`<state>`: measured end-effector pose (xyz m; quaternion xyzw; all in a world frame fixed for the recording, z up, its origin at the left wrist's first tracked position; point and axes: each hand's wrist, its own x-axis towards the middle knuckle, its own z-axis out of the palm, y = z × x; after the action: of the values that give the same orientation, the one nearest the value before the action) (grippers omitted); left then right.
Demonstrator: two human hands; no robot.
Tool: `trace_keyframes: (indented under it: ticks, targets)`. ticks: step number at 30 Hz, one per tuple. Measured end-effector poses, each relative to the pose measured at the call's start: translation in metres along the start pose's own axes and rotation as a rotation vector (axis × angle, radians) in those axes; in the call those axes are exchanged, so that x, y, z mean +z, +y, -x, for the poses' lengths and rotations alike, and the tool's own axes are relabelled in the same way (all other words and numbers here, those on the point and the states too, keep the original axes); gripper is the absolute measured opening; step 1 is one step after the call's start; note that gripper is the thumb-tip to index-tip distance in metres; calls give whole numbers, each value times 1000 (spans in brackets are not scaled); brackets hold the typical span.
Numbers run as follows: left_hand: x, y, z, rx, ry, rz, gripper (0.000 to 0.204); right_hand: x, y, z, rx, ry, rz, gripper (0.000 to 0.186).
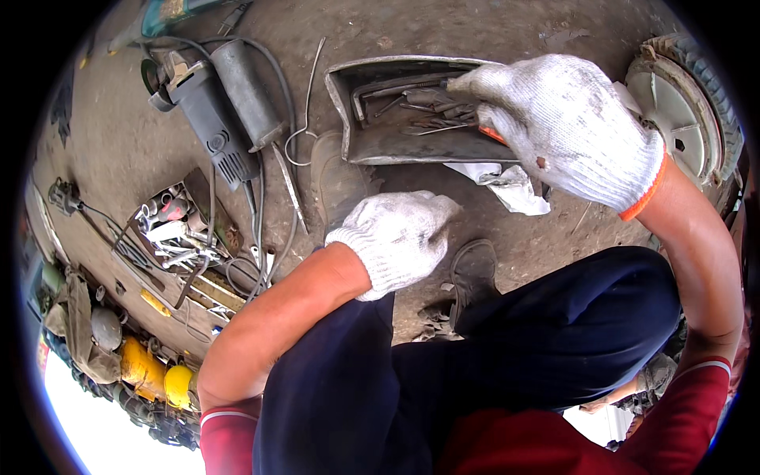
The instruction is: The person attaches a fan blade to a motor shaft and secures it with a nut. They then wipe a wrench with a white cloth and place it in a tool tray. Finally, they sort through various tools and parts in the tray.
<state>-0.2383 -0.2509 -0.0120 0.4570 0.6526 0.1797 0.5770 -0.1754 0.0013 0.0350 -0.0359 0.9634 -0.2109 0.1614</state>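
Both my hands wear white knitted gloves with grey smudges. My right hand [566, 119] is over the right part of a dark metal box [427, 148], its fingers bent together. A fingertip meets the end of a bent metal rod in the box; whether it grips the rod is unclear. A sliver of orange [492, 134] shows under the fingers, its kind hidden. Several thin metal tools [435, 99] lie loose in the box. My left hand [400, 241] is closed above my left knee, in front of the box. What it holds, if anything, is hidden.
An angle grinder [210, 119] and a grey metal cylinder [247, 95] lie at the left among cables. Nearer sits a tray of small metal parts [178, 226]. White crumpled paper [514, 190] is beside the box. A wheel with a tyre [677, 111] is at the far right.
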Motion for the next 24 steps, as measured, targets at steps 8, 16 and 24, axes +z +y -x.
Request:
trace_keyframes:
  ticks: [8,16,24]
  targets:
    - [6,3,-2,46,24,-11,40,33,8,-33,122,-231,68,28]
    - [2,2,-1,71,60,-11,39,9,21,-10,135,-307,39,30]
    - [1,0,0,51,41,-7,39,9,14,-3,125,-286,86,31]
